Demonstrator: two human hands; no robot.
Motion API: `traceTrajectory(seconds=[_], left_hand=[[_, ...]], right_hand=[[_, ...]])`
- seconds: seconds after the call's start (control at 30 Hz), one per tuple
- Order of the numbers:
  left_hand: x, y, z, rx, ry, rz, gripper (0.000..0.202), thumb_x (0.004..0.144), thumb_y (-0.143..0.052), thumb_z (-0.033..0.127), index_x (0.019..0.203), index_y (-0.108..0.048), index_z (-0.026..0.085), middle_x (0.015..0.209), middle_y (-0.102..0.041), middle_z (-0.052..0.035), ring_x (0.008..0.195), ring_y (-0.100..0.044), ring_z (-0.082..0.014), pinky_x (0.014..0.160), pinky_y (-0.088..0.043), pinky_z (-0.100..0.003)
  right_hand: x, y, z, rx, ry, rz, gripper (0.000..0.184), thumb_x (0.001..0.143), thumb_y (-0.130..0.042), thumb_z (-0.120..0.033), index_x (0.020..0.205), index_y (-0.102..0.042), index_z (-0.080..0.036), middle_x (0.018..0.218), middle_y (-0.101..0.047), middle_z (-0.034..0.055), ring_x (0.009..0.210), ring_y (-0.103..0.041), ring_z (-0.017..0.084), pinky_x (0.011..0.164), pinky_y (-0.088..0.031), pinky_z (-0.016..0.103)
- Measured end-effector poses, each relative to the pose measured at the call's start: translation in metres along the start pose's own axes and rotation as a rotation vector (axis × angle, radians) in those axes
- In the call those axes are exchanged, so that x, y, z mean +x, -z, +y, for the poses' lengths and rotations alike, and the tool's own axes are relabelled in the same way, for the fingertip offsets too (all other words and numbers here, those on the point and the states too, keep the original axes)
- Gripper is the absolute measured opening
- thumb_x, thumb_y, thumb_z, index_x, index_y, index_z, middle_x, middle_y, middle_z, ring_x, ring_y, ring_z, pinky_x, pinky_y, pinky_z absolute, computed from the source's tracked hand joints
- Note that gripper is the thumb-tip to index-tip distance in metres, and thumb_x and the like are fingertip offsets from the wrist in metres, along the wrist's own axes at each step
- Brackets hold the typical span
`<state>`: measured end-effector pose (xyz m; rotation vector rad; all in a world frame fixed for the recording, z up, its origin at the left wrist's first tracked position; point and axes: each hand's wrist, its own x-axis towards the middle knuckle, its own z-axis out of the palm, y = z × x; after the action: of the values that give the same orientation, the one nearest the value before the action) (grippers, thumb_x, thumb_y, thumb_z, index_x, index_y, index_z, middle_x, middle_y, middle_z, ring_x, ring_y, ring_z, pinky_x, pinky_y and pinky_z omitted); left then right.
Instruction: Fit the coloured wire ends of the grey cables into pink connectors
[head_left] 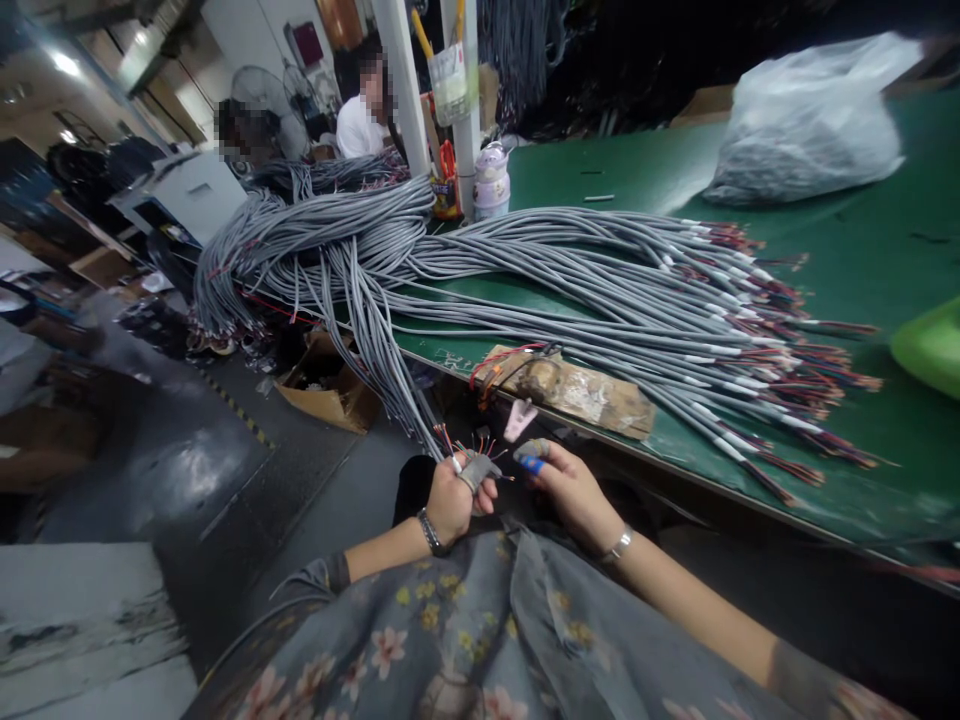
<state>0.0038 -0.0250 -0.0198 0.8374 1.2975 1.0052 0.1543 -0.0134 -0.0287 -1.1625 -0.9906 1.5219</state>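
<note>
My left hand (452,500) is closed around the end of a grey cable (429,438), and thin coloured wires (487,443) fan out above its fingers. Grey tape wraps its thumb. Just to the right, apart from the wires, my right hand (570,490) has its thumb and forefinger pressed together. Grey and blue tape covers those fingertips, and whatever may be between them cannot be made out. From the held end, a bunch of grey cables runs up over the bench edge to a large cable bundle (360,235).
Many stripped cable ends (750,350) lie on the green bench (847,240). A wooden block (577,390) and a pink clip (519,420) are at its front edge. A plastic bag (814,120), a lilac bottle (491,182) and a floor carton (330,385) stand around. People sit farther back.
</note>
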Motion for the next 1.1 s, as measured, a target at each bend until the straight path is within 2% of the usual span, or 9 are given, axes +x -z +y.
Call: traceTrajectory(seconds=[0.1,0.17,0.3,0.5,0.73,0.93,1.1], left_hand=[[-0.001,0.002,-0.001,0.046,-0.038,-0.018,0.042,0.066,-0.063,0.058,0.064,-0.056,0.016,0.047,-0.058,0.0011,0.032,-0.045,-0.0064,0.035,-0.027,-0.019],[-0.002,0.003,-0.002,0.087,-0.060,-0.049,0.042,0.067,-0.062,0.057,0.062,-0.055,0.016,0.046,-0.057,0.0014,0.032,-0.045,-0.0068,0.036,-0.029,-0.019],[-0.002,0.006,-0.003,0.155,-0.085,-0.106,0.042,0.070,-0.061,0.056,0.056,-0.054,0.017,0.039,-0.052,0.0018,0.033,-0.045,-0.0073,0.038,-0.030,-0.019],[0.001,0.006,-0.004,0.127,-0.077,-0.097,0.041,0.072,-0.058,0.055,0.057,-0.054,0.017,0.039,-0.052,0.0016,0.032,-0.043,-0.0072,0.037,-0.028,-0.019],[0.002,0.002,-0.004,0.020,-0.021,-0.047,0.041,0.067,-0.062,0.057,0.067,-0.056,0.016,0.048,-0.058,0.0001,0.032,-0.045,-0.0076,0.036,-0.026,-0.020],[0.001,0.001,-0.003,-0.041,-0.006,-0.013,0.045,0.063,-0.064,0.060,0.064,-0.054,0.016,0.046,-0.057,0.0002,0.031,-0.043,-0.0067,0.035,-0.023,-0.020],[0.001,-0.001,0.002,-0.132,0.031,-0.012,0.044,0.058,-0.068,0.057,0.060,-0.053,0.016,0.042,-0.055,0.0014,0.028,-0.040,-0.0059,0.032,-0.021,-0.019]], right_hand=[[0.000,-0.004,0.000,0.113,-0.174,-0.023,0.045,0.060,-0.070,-0.063,0.065,-0.056,-0.020,0.054,-0.048,-0.0044,0.048,-0.039,0.009,0.049,-0.038,0.027],[0.001,-0.007,-0.002,0.112,-0.229,-0.073,0.050,0.057,-0.070,-0.066,0.062,-0.054,-0.019,0.052,-0.048,-0.0048,0.046,-0.038,0.009,0.048,-0.037,0.026],[0.002,-0.013,-0.008,0.061,-0.211,-0.102,0.046,0.056,-0.076,-0.058,0.057,-0.053,-0.019,0.047,-0.044,-0.0066,0.045,-0.036,0.007,0.048,-0.035,0.025],[0.001,-0.016,-0.007,0.098,-0.142,-0.081,0.039,0.054,-0.080,-0.051,0.063,-0.061,-0.018,0.055,-0.054,-0.0032,0.050,-0.043,0.009,0.050,-0.036,0.025],[0.000,-0.016,-0.002,0.130,-0.144,-0.045,0.041,0.048,-0.083,-0.050,0.065,-0.065,-0.017,0.059,-0.059,-0.0007,0.052,-0.045,0.010,0.050,-0.034,0.026],[-0.002,-0.018,-0.002,0.149,-0.187,-0.085,0.040,0.048,-0.084,-0.048,0.062,-0.063,-0.017,0.055,-0.056,-0.0025,0.050,-0.041,0.009,0.050,-0.032,0.026],[0.003,-0.010,0.002,0.325,-0.210,-0.083,0.040,0.054,-0.080,-0.053,0.061,-0.060,-0.019,0.055,-0.052,-0.0033,0.050,-0.040,0.009,0.050,-0.035,0.025]])
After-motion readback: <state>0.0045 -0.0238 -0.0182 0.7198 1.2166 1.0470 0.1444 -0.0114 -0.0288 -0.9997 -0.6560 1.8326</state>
